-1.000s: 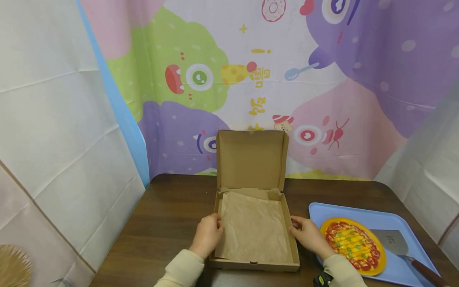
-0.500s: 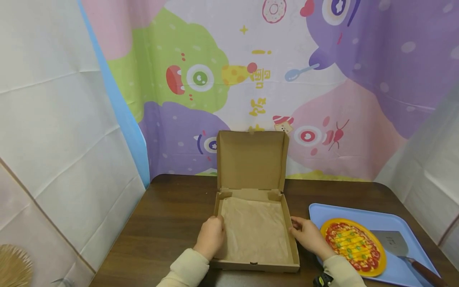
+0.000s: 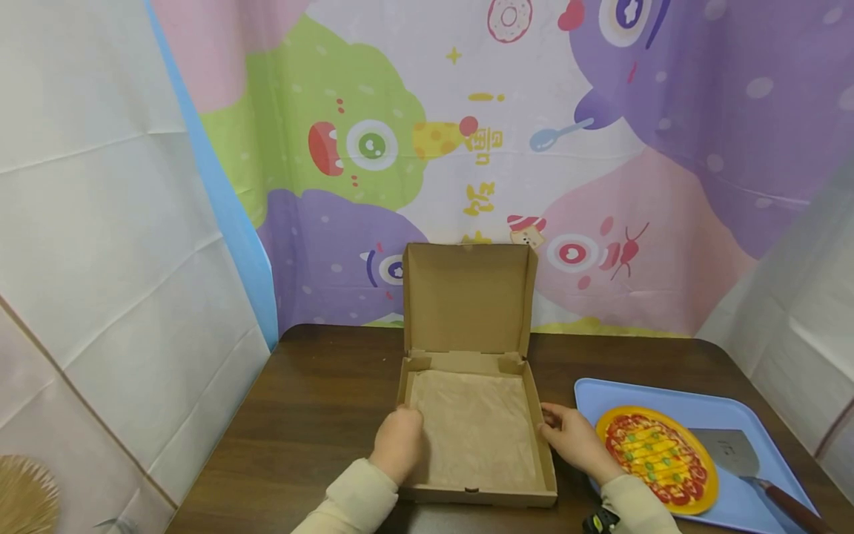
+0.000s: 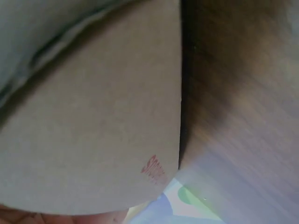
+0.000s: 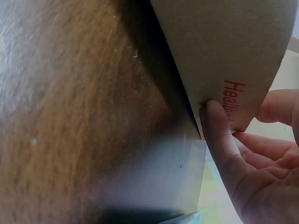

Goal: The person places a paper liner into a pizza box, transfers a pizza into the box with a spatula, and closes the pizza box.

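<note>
Where the left hand (image 3: 398,446) curls at the left wall (image 3: 403,382), what its fingers grasp is hidden — can't tell. Cardboard box (image 3: 500,498), paper liner (image 3: 477,430) inside, sits between both hands' fingers; long axis runs away from the person, lid (image 3: 467,297) upright beyond the fingertips. Right hand (image 3: 575,439) pinches right wall (image 3: 534,393). Right of those fingers — tray (image 3: 700,411), pizza (image 3: 657,460), spatula (image 3: 734,451).
</note>
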The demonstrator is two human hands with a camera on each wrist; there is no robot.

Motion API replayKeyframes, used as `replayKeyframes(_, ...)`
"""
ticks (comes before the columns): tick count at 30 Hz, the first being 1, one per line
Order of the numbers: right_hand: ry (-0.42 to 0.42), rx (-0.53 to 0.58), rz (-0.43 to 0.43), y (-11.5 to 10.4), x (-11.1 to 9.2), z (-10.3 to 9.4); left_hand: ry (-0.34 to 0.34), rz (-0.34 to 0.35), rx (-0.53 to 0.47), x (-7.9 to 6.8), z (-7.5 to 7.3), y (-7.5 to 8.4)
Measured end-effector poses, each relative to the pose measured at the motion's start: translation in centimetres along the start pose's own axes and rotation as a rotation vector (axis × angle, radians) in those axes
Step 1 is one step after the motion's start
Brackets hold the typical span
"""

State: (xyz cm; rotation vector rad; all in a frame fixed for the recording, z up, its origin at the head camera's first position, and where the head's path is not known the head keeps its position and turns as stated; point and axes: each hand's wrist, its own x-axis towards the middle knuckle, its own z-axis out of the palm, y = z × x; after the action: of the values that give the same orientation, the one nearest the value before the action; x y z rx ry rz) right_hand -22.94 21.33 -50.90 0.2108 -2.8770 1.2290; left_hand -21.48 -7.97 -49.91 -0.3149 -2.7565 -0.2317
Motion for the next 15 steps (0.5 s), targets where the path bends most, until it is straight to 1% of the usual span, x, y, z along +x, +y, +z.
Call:
replayKeyframes(3,0.000,0.001,0.000,0.03,0.04,0.03,-0.005,0.022,0.057,-0.01,0.17,0.16)
replayKeyframes(6,0.002,-0.003,-0.003,0.03,0.02,0.03,-0.006,0.046,0.091,-0.07,0.28,0.26)
replayKeyframes(12,0.005,0.000,-0.008,0.08,0.02,0.04,-0.015,0.077,0.119,-0.05,0.04,0.41)
replayKeyframes(15,0.002,0.001,-0.006,0.09,0.04,0.04,-0.037,0.071,0.124,0.03,-0.01,0.51)
